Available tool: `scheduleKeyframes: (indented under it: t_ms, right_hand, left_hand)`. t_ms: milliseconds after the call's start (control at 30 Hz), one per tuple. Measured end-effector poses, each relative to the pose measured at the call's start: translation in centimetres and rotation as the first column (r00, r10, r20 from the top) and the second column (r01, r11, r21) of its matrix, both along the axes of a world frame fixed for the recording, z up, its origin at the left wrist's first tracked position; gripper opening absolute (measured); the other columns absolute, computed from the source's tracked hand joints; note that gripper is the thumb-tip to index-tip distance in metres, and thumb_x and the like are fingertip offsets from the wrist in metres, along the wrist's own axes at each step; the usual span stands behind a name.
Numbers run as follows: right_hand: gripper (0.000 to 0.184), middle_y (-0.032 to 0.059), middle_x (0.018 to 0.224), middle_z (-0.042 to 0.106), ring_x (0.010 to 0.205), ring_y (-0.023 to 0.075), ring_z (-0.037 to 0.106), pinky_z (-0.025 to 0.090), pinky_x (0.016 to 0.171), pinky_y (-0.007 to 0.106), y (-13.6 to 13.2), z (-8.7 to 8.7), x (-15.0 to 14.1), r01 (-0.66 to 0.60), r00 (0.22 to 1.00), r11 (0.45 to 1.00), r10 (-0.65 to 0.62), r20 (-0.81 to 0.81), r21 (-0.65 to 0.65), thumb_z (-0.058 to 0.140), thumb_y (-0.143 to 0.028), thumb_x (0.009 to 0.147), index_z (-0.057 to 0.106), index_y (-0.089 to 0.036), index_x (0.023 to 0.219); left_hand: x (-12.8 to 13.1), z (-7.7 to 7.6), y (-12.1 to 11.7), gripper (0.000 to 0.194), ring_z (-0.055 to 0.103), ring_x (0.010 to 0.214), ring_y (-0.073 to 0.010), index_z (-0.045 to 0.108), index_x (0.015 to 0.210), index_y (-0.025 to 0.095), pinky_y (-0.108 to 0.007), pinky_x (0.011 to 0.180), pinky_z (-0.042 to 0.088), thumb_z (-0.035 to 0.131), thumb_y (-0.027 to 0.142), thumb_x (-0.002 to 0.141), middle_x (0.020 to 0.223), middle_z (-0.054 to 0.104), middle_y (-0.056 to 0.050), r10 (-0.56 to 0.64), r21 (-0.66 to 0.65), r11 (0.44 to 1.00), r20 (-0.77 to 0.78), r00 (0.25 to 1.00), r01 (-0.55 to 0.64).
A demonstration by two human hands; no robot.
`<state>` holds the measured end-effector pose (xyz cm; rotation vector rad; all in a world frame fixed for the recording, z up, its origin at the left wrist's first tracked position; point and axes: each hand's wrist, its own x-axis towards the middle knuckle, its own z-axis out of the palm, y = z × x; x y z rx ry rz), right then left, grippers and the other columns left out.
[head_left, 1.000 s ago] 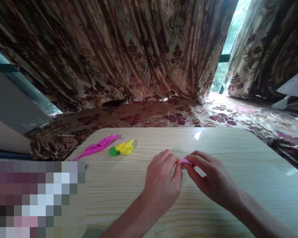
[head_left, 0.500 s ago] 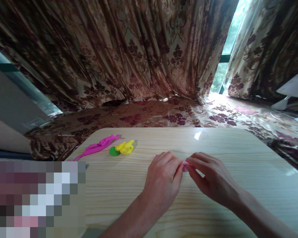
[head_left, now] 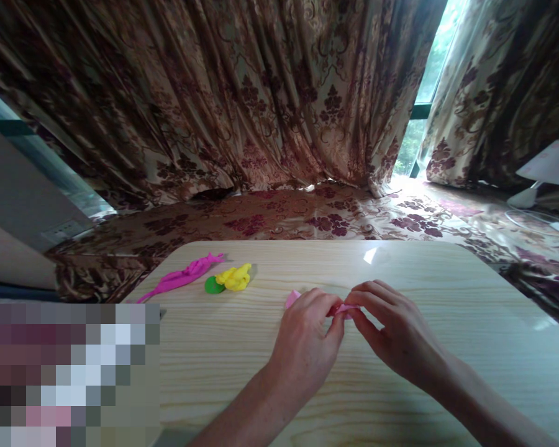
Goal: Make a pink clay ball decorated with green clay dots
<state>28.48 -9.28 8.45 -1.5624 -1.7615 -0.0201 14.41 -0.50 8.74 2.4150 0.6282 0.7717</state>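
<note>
My left hand [head_left: 307, 332] and my right hand [head_left: 394, 326] meet over the middle of the table. Between their fingertips is a small, thin piece of light pink modelling clay [head_left: 347, 308], pinched from both sides. Behind my left hand's knuckles more pink clay [head_left: 292, 299] shows; whether it joins the pinched piece is hidden. At the left lies a long, twisted magenta strip of clay [head_left: 186, 273] with a thin tail. Beside it a crumpled yellow lump of clay [head_left: 235, 277] touches a flat green round of clay [head_left: 213, 285].
Pale wood-grain tabletop [head_left: 223, 366] with rounded far corners. Beyond it are a flower-patterned cloth ledge [head_left: 279, 214] and a patterned curtain [head_left: 261, 93]. A white lamp [head_left: 552, 162] with its cable stands far right. A pixelated block covers the lower left.
My fingers keep pinching the pink clay with small shifts. My left hand has lowered slightly, and more of the pink behind it shows now. The other clay pieces stay put.
</note>
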Motion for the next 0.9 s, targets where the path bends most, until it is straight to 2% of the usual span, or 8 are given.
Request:
scheduleKeyframes:
  t_ms: [133, 233, 300, 367, 533, 733, 833, 900]
  right_hand:
    - [0.014, 0.0054, 0.087, 0.059, 0.08, 0.018, 0.054, 0.045, 0.069, 0.032, 0.0, 0.04, -0.15, -0.005, 0.999, 1.0, 0.005, -0.042, 0.007, 0.049, -0.012, 0.088, 0.059, -0.019, 0.094]
    - [0.012, 0.0055, 0.092, 0.058, 0.08, 0.017, 0.054, 0.045, 0.07, 0.031, -0.02, 0.16, -0.13, 0.056, 0.992, 0.998, -0.054, -0.111, 0.018, 0.056, -0.017, 0.086, 0.058, -0.018, 0.098]
    - [0.009, 0.0044, 0.087, 0.058, 0.075, 0.0157, 0.054, 0.045, 0.067, 0.029, -0.06, 0.23, -0.09, 0.072, 0.989, 0.997, -0.072, -0.128, -0.002, 0.057, -0.019, 0.086, 0.058, -0.018, 0.094]
    - [0.006, 0.0035, 0.083, 0.058, 0.072, 0.0147, 0.054, 0.044, 0.065, 0.028, -0.08, 0.25, -0.04, 0.055, 0.99, 0.998, -0.057, -0.126, -0.019, 0.054, -0.017, 0.087, 0.059, -0.018, 0.09]
    - [0.012, 0.0047, 0.087, 0.059, 0.076, 0.0155, 0.055, 0.044, 0.068, 0.029, -0.15, 0.06, -0.09, 0.041, 0.991, 0.999, -0.042, -0.128, -0.016, 0.051, -0.016, 0.088, 0.059, -0.018, 0.096]
    - [0.013, 0.0028, 0.078, 0.057, 0.071, 0.0151, 0.052, 0.041, 0.065, 0.029, -0.38, 0.39, -0.24, 0.004, 0.997, 1.0, -0.006, -0.079, -0.022, 0.048, -0.015, 0.09, 0.06, -0.018, 0.084]
    - [0.015, 0.0019, 0.078, 0.057, 0.072, 0.0151, 0.051, 0.04, 0.065, 0.029, -0.39, 0.57, -0.34, -0.014, 0.997, 0.999, 0.012, -0.07, -0.034, 0.047, -0.015, 0.09, 0.061, -0.02, 0.088]
    - [0.014, 0.0024, 0.084, 0.058, 0.076, 0.015, 0.053, 0.042, 0.068, 0.029, -0.33, 0.57, -0.36, -0.026, 0.994, 0.999, 0.022, -0.107, -0.034, 0.047, -0.015, 0.091, 0.06, -0.021, 0.093]
  left_hand:
    - [0.14, -0.09, 0.05, 0.013, 0.055, 0.08, -0.0159, 0.061, 0.09, 0.022, -0.031, 0.077, 0.042, 0.051, 0.017, 0.083, 0.083, 0.062, -0.001, -0.003, -0.057, 0.998, 0.039, 0.999, 0.005]
    - [0.32, -0.09, 0.19, 0.013, 0.056, 0.076, -0.014, 0.061, 0.083, 0.021, -0.028, 0.074, 0.043, 0.048, 0.019, 0.085, 0.078, 0.062, 0.0, 0.017, -0.198, 0.98, 0.097, 0.995, 0.003]
    - [0.41, -0.08, 0.22, 0.01, 0.056, 0.07, -0.0122, 0.059, 0.083, 0.02, -0.027, 0.072, 0.044, 0.049, 0.021, 0.085, 0.074, 0.061, 0.001, 0.032, -0.281, 0.96, 0.117, 0.993, 0.002]
    - [0.42, -0.05, 0.18, 0.007, 0.055, 0.067, -0.0119, 0.058, 0.084, 0.02, -0.027, 0.071, 0.043, 0.051, 0.02, 0.083, 0.071, 0.059, 0.002, 0.039, -0.264, 0.965, 0.105, 0.994, -0.01]
    - [0.16, 0.12, 0.08, 0.011, 0.054, 0.075, -0.0149, 0.062, 0.08, 0.021, -0.029, 0.074, 0.041, 0.051, 0.019, 0.082, 0.075, 0.059, 0.0, 0.047, -0.059, 0.997, 0.044, 0.998, -0.045]
    - [0.13, 0.29, -0.22, 0.02, 0.054, 0.071, -0.0131, 0.061, 0.072, 0.021, -0.033, 0.082, 0.039, 0.046, 0.021, 0.086, 0.072, 0.06, 0.002, 0.013, -0.088, 0.996, 0.017, 1.0, -0.011]
    - [0.2, 0.27, -0.29, 0.013, 0.054, 0.074, -0.0138, 0.061, 0.079, 0.02, -0.032, 0.081, 0.04, 0.049, 0.019, 0.083, 0.075, 0.06, 0.001, 0.017, -0.097, 0.995, 0.03, 0.999, -0.014]
    - [0.28, 0.17, -0.19, 0.011, 0.055, 0.074, -0.0137, 0.06, 0.084, 0.02, -0.03, 0.077, 0.042, 0.05, 0.018, 0.083, 0.077, 0.061, 0.001, 0.026, -0.151, 0.988, 0.069, 0.997, -0.015]
